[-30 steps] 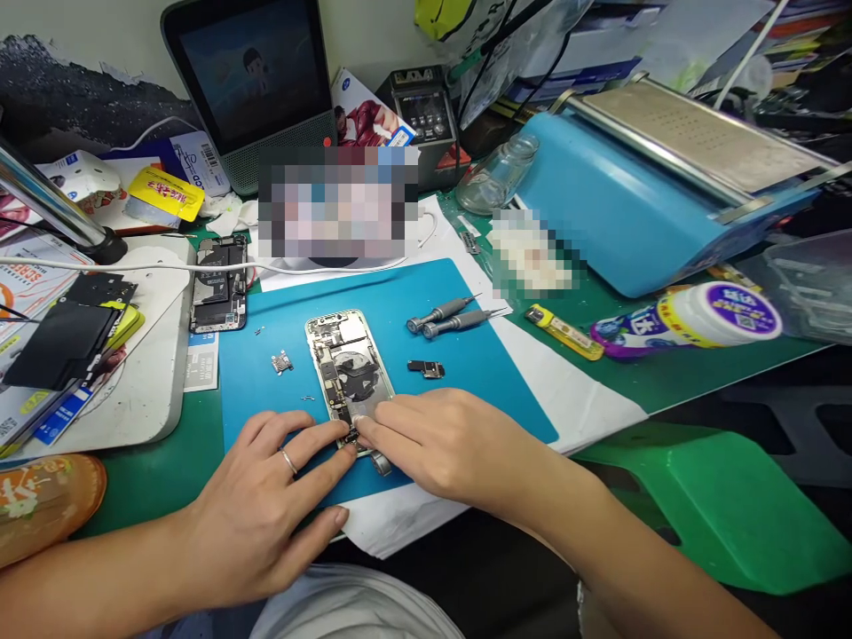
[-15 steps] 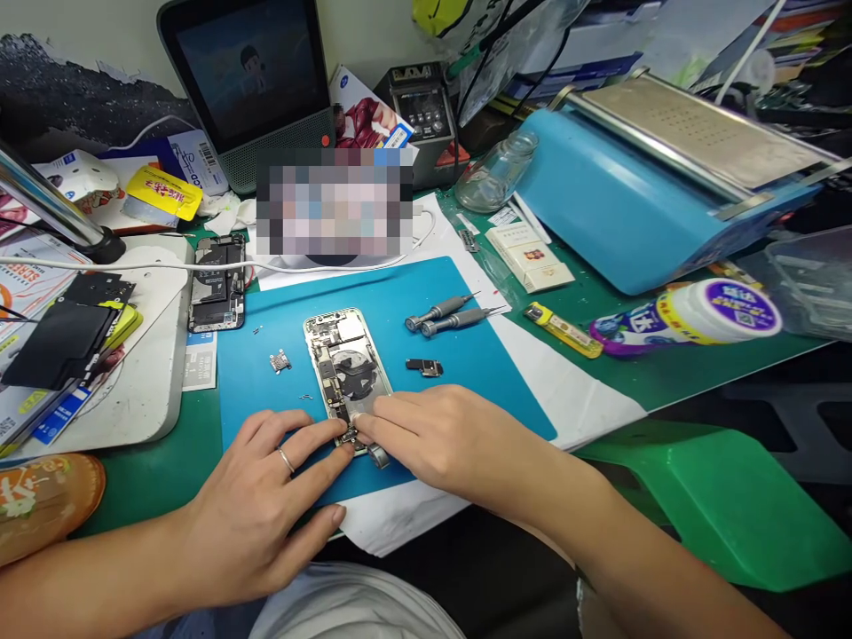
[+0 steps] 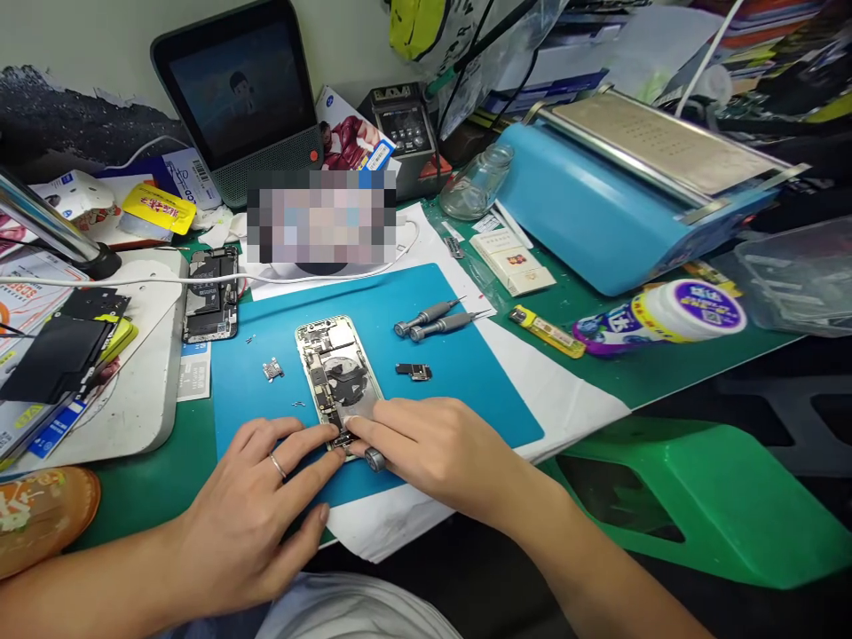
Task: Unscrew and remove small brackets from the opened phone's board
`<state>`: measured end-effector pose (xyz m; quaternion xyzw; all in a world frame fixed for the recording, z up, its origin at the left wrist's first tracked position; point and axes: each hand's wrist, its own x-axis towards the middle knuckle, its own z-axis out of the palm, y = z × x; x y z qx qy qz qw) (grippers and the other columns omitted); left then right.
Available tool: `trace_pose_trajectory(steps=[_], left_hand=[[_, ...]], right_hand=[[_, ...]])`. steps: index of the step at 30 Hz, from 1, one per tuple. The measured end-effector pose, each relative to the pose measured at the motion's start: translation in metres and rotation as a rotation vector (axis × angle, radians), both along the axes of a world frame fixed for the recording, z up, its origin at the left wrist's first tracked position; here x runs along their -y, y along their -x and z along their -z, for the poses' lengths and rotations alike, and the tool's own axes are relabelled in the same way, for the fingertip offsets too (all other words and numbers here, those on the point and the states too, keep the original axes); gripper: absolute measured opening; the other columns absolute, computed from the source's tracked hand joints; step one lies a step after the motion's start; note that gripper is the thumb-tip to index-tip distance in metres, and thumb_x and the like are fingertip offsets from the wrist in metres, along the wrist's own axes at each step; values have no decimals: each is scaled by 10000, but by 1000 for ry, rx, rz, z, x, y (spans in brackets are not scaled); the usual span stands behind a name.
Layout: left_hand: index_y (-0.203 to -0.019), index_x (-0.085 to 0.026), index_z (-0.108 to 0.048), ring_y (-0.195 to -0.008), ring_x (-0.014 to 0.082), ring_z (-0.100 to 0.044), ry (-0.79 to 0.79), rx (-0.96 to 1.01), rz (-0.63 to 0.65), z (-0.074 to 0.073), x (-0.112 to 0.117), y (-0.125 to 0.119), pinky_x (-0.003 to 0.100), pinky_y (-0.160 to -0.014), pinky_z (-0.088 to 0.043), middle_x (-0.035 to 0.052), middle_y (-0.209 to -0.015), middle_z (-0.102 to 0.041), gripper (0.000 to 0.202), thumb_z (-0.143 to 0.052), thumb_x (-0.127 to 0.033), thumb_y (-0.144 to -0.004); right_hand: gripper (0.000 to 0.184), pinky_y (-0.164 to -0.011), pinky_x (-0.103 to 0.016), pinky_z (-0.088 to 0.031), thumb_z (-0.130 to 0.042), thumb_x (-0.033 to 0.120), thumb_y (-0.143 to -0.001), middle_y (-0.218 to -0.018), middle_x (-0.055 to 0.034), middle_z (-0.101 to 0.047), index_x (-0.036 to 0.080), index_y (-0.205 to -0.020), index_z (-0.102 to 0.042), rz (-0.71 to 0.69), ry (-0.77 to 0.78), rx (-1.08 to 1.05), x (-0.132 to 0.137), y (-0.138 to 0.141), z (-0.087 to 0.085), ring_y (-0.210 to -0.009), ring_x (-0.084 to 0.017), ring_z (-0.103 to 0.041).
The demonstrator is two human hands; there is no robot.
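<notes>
An opened phone (image 3: 336, 373) lies face down on the blue mat (image 3: 453, 390), its boards and coil exposed. My left hand (image 3: 256, 510), with a ring on one finger, rests on the mat with its fingertips pressing at the phone's near end. My right hand (image 3: 426, 444) covers the phone's lower right corner, index finger meeting the left fingertips on a small part there. A grey screwdriver (image 3: 374, 459) pokes out from under my right hand; whether the hand grips it is hidden.
Two screwdrivers (image 3: 429, 319), a small black part (image 3: 413, 371) and a small metal part (image 3: 272, 368) lie on the mat. Another opened phone (image 3: 209, 295) lies to the left. A blue machine (image 3: 619, 204), glass jar (image 3: 476, 182), white tub (image 3: 685, 315), screen (image 3: 236, 93) and green stool (image 3: 698, 506) surround the mat.
Both hands stay at the phone's near end. The view has shifted slightly, so everything sits a little further left and lower in the picture.
</notes>
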<state>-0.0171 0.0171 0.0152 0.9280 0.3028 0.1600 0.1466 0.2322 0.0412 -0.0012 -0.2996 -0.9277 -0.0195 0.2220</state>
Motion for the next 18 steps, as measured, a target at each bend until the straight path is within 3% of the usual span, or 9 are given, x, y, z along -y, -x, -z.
trace_pose_trajectory(steps=[10, 18], left_hand=[[-1452, -154, -511, -1214, 295, -499, 2, -41, -13, 1, 3, 3, 461, -976, -462, 123, -1434, -581, 520, -561, -170, -934], [-1451, -147, -506, -1216, 297, -525, -1, -27, -21, 2, 3, 4, 460, -979, -479, 134, -1424, -595, 528, -580, -189, -930]], right_hand=[[199, -510, -320, -274, -508, 112, -1022, -634, 20, -534, 116, -930, -685, -12, -107, -84, -1, 9, 5, -562, -133, -469], [172, -500, -326, -287, -550, 146, -1019, -634, 18, -546, 107, -936, -696, 1, -108, -127, -1, 10, 7, -563, -136, -492]])
